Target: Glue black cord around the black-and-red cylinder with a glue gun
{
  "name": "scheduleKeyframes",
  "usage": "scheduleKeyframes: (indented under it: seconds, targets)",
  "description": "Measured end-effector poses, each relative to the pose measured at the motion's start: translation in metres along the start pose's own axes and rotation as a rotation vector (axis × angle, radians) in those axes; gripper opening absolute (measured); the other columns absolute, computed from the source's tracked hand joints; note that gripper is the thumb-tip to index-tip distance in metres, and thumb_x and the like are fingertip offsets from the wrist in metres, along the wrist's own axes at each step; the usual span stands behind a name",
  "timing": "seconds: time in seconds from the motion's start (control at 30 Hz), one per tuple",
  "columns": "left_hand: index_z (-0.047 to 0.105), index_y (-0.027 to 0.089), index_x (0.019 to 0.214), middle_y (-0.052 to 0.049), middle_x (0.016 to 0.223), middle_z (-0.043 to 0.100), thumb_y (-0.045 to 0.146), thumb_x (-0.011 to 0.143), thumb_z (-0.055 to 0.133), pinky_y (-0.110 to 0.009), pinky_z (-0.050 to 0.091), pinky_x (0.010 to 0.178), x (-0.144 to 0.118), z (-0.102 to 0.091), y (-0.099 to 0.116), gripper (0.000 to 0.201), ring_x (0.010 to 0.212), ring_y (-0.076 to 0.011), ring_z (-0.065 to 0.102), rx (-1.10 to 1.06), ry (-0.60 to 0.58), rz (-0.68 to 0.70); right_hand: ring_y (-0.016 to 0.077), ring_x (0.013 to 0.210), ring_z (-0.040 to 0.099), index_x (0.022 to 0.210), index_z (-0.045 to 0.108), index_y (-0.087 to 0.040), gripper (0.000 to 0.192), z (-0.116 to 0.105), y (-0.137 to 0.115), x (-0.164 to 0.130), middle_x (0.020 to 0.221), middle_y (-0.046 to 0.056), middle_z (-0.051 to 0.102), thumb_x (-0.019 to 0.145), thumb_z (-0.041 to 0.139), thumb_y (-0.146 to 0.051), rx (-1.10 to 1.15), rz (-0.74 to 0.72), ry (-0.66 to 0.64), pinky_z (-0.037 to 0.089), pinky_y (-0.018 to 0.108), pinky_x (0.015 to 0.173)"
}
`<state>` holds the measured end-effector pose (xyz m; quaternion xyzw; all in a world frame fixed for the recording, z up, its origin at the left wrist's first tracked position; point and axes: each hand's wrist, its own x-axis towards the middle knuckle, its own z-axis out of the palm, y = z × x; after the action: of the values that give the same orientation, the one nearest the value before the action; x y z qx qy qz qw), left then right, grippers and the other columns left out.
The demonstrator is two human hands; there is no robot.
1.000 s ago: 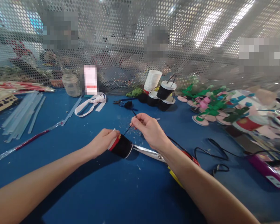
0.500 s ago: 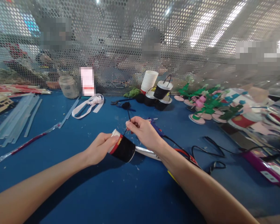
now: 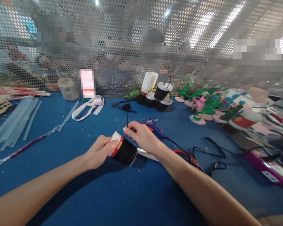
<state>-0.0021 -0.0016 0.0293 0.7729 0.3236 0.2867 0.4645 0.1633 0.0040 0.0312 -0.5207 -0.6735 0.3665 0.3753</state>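
Note:
My left hand (image 3: 99, 152) grips a paper cup (image 3: 124, 151) wrapped in black, tipped on its side with its red and white rim toward me, just above the blue table (image 3: 108, 194). My right hand (image 3: 141, 135) pinches a thin black cord (image 3: 126, 121) at the cup's upper edge; the cord runs up from my fingers. Under my right wrist lie scissors (image 3: 148, 154) with red handles. A blue glue gun (image 3: 154, 128) lies just behind my right hand.
Finished black cups with cord handles (image 3: 163, 94) and a white cup stack (image 3: 149, 82) stand at the back by a perforated metal screen (image 3: 122, 47). Green and pink foam flowers (image 3: 207, 105) lie right, glue sticks (image 3: 19, 117) left, a white ribbon (image 3: 89, 106), a jar (image 3: 65, 88), black cable (image 3: 212, 153).
My right hand has come down and closer to the cup, bringing the cord from slanted to nearly upright. The cup has tipped slightly, and the glue gun now shows behind my hand.

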Motion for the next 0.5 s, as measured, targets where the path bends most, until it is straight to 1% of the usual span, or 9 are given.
scheduleKeyframes:
  seconds: [0.1,0.2,0.5]
  targets:
    - [0.023,0.017,0.045,0.006,0.044,0.021,0.029,0.078,0.028,-0.021,0.017,0.040,0.0000,0.0003,0.0020,0.035,0.041,-0.0051,0.018,0.016,-0.008,0.005,0.0084,0.051,0.038,0.060,0.043,-0.017,0.021,0.0014,-0.0015,-0.0011,0.054,-0.004,0.042,0.075,0.045,-0.031,0.013,0.001,-0.025,0.031,0.022,0.049]
    - [0.021,0.017,0.044,0.005,0.044,0.020,0.030,0.077,0.028,-0.022,0.017,0.040,-0.0003,0.0002,0.0042,0.036,0.041,-0.0055,0.018,0.043,-0.016,-0.019,0.0080,0.049,0.036,0.058,0.042,-0.018,0.021,0.0028,-0.0025,-0.0023,0.052,-0.005,0.039,0.074,0.045,-0.031,0.015,0.009,-0.037,0.030,0.021,0.047]
    - [0.020,0.018,0.043,0.005,0.042,0.019,0.029,0.076,0.028,-0.023,0.016,0.040,-0.0011,-0.0003,0.0056,0.036,0.039,-0.0055,0.017,0.056,0.009,-0.016,0.0082,0.047,0.033,0.057,0.042,-0.018,0.022,0.0054,-0.0042,-0.0039,0.051,-0.005,0.037,0.073,0.046,-0.033,0.000,0.038,-0.050,0.028,0.021,0.045]
